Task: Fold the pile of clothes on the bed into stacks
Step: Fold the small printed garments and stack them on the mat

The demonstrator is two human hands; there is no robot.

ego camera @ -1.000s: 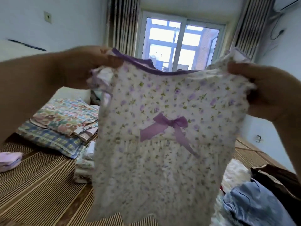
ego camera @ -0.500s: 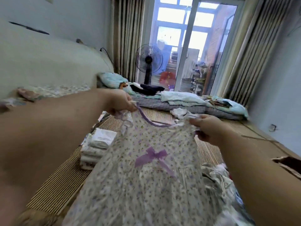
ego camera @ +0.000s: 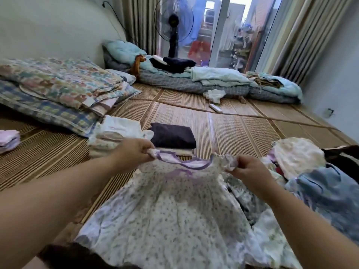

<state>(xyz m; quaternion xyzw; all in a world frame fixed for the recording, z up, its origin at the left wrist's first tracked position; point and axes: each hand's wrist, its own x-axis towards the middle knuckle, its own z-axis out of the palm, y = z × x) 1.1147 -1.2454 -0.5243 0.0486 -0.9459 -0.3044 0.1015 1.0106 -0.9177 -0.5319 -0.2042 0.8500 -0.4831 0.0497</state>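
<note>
left hand (ego camera: 134, 152) and right hand (ego camera: 250, 169) each pinch a bunched shoulder of the floral dress (ego camera: 174, 210), which lies spread at the mat's (ego camera: 233, 131) near edge. its right hem rides onto the unfolded pile (ego camera: 299, 156), so a fold could come out crooked. the folded stacks (ego camera: 114, 136) just beyond the neckline crowd the space.

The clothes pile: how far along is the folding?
Done: a pale folded stack and a dark folded piece lie on the mat. In hand: the left hand and right hand pinch the floral dress by its shoulders, not yet folded. Left: an unfolded heap at the right.
</note>
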